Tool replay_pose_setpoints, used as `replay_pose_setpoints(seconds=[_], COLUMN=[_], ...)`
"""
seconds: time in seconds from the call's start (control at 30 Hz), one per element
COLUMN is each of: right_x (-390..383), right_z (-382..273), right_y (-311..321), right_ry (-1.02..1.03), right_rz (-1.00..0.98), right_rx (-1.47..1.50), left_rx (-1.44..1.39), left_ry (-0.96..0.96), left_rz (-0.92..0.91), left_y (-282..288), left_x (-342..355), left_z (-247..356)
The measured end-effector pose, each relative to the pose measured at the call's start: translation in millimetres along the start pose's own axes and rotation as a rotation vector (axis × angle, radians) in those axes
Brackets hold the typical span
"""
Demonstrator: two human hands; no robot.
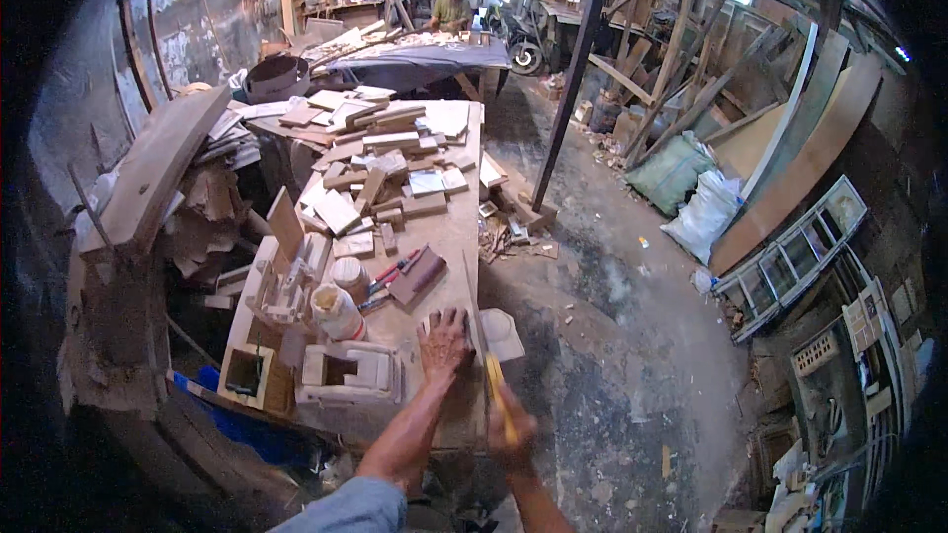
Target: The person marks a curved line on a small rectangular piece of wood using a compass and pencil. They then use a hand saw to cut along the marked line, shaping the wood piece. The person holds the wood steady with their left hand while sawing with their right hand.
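My left hand (444, 343) lies flat on the workbench (446, 268) near its right edge, fingers stretched forward. What is under the palm is hidden. My right hand (512, 424), smeared by motion, is closed around a long yellow-handled tool (496, 385) just off the bench edge; its kind is unclear. A pale flat piece (502, 334) shows beyond the edge, close to the tool's tip. Left of my left hand stand an opened white jar (337, 313), a second tub (350, 276) and a blocky wooden piece with a square opening (348, 373). A brown block (417, 276) lies ahead.
Many loose wood offcuts (380, 163) cover the bench's far part. Red and blue pens (390, 274) lie beside the brown block. A dark post (575, 69) rises on the right, with white sacks (703, 212) and a ladder-like frame (795, 257) beyond. Another person (452, 10) is at the back.
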State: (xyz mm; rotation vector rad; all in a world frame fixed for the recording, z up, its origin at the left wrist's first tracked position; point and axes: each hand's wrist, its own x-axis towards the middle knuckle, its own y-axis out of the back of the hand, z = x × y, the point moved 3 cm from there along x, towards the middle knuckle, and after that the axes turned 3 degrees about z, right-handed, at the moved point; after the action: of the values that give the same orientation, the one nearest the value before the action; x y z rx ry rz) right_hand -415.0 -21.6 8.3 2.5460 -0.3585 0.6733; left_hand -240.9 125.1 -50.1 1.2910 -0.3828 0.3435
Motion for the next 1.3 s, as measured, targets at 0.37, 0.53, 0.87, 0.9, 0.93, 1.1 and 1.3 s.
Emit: replay_pose_setpoints(seconds=[0.37,0.53,0.87,0.9,0.93,1.1,1.3], right_x=[-25.4,-45.0,6.9,-6.1,-27.1,-63.0,-2.7], right_z=[-0.8,-10.6,-1.3,4.7,-4.7,-0.8,-2.6], right_y=[15.7,24.3,-4.0,-1.0,12.5,32.6,2.2], right_ry=[-0.041,-0.178,-0.142,-0.129,-0.108,-0.059,-0.128], right_rz=[-0.015,-0.009,-0.029,-0.023,-0.013,-0.029,-0.075], right_rx=[-0.054,0.083,0.091,0.090,0.124,0.098,0.087], left_rx=[0.018,0.012,0.064,0.074,0.094,0.086,0.087], left_ry=[-0.022,0.067,-0.038,-0.033,-0.015,-0.041,0.024], left_rz=[0.038,-0.019,0.085,0.058,0.033,0.057,0.000], left_y=[3.7,4.8,-6.7,-7.1,-4.8,-4.0,-5.4], left_x=[2.4,2.2,2.7,2.3,-0.5,-7.4,-1.3], left_z=[1.7,-0.8,-7.2,-4.5,-7.7,-6.6,-5.6])
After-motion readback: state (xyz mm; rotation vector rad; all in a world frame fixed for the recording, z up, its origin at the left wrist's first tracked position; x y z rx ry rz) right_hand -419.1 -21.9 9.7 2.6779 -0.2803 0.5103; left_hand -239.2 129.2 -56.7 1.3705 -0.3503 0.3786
